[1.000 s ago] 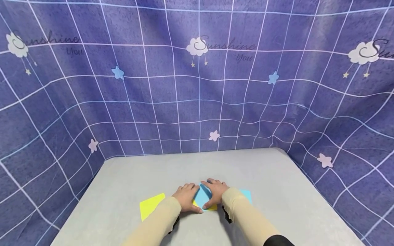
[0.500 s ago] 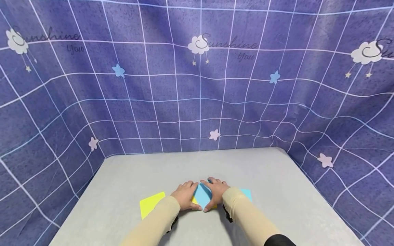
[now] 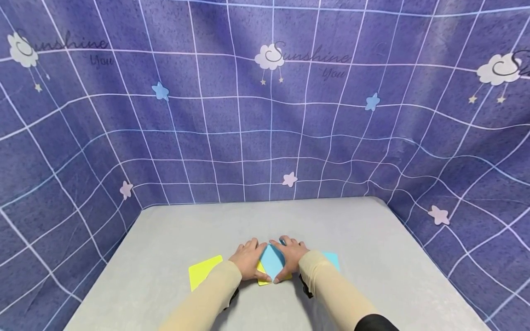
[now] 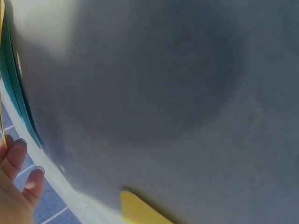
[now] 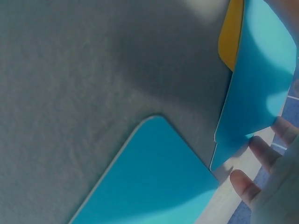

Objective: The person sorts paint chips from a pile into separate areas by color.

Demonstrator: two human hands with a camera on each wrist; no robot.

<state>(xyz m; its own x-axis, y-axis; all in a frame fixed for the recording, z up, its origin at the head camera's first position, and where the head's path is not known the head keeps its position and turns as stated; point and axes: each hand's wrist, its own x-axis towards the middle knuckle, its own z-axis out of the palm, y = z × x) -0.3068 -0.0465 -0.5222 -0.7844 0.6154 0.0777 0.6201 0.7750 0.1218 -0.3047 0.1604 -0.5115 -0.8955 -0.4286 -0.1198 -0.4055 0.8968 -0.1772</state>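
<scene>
Between the two hands, in the head view, a few overlapping cards stand close over the table: a blue one (image 3: 272, 261) in front, yellow ones (image 3: 263, 282) showing at its lower sides. My left hand (image 3: 247, 261) grips the left side, thumb at the near corner and fingers toward the far one. Mirroring it, my right hand (image 3: 293, 255) holds the right side, its thumb close to the left thumb. In the right wrist view blue cards (image 5: 261, 79) overlap unevenly, with a yellow corner (image 5: 230, 42) sticking out. Teal card edges (image 4: 16, 88) fan slightly in the left wrist view.
A separate yellow card (image 3: 203, 270) lies left of the hands, partly under the left sleeve in view. On the right, another blue card (image 3: 331, 259) lies beyond the right forearm. A purple grid-patterned curtain (image 3: 248, 115) encloses the grey tabletop (image 3: 265, 218).
A yellow corner has come out below the left thumb, and less yellow shows on the right. The right thumb has moved slightly toward the near corner. The head view has tilted slightly.
</scene>
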